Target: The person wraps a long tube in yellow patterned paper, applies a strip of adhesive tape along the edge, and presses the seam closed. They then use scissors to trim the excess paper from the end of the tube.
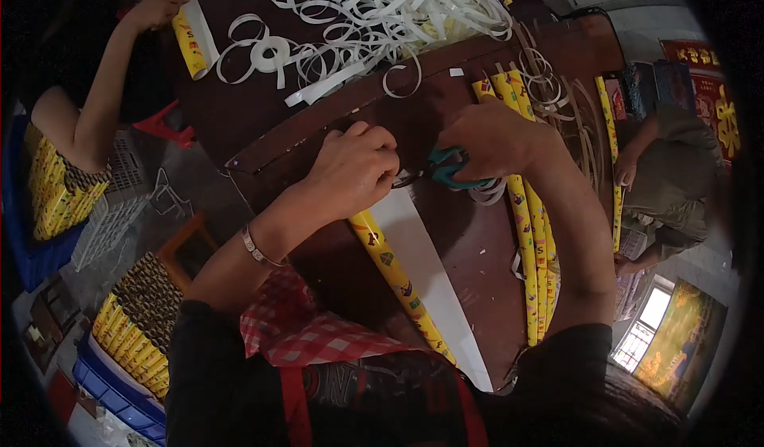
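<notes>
My left hand [356,168], with a bracelet on its wrist, is closed around the upper end of a yellow patterned tube [394,276]. A long white strip [434,276] lies along the tube's right side. To the right, my right hand [493,140] is wrapped round the teal handles of scissors [455,168], whose dark blades point left toward my left hand. Several more yellow patterned tubes [529,264] lie on the table beneath and beside my right forearm.
A tangle of white strips [366,17] and a white tape roll [270,54] lie on the dark table [278,148]. A co-worker's hand [163,3] is at the upper left, another person's hand [626,168] at the right. Blue crates [119,395] of tubes stand at left.
</notes>
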